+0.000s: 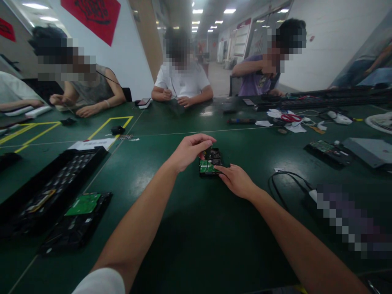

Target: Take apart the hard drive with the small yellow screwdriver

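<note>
A dark green table (196,245) spreads across most of the lower frame before us. Near the middle of the frame, a black boxy drive (216,156) lies flat on it, its upper part dark and uneven. A bright green circuit board (206,166) with pale markings covers much of its lower part.

Over the drive's upper left we arch the left hand (191,151), thumb and forefinger brought close together; we cannot tell whether they pinch the dark shape just under their tips. At the drive's lower right is our right hand (239,179), index finger stretched onto the board's right edge, thumb just below it; whether the two clasp the drive we cannot tell.
</note>
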`<state>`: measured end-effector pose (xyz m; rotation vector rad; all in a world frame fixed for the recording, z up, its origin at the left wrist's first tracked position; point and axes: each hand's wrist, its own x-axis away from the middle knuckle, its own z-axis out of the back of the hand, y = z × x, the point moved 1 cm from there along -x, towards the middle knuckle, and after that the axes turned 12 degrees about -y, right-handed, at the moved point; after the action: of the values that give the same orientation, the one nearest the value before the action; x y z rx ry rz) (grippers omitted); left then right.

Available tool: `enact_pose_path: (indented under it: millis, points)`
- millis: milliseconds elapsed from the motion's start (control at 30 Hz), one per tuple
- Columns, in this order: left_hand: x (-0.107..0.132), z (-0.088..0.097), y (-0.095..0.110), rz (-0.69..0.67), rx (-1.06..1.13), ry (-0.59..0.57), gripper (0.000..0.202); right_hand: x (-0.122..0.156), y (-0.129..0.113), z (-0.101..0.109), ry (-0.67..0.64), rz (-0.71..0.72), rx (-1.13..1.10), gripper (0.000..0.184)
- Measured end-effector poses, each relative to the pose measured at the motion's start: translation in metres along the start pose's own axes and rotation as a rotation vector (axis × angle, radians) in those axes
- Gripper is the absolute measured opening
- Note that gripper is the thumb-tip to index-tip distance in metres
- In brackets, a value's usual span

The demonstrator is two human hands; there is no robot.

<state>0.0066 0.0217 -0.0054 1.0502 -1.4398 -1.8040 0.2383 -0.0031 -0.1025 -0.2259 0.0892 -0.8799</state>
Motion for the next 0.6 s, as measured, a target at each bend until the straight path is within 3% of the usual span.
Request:
enact_pose_path:
  millis: [300,600]
  points:
    - [0.0005,-0.0055,0.0009,0.038,0.213,-0.084,0.019,0.001,-0.0027,0.003,-0.013,-0.005,-0.022,0.044]
    - [-0.0016,-0.0019,-0.0052,0.03,0.053,0.005,0.026,-0.0002,-0.0012,0.0007,-0.008,-0.004,0.006,0.044]
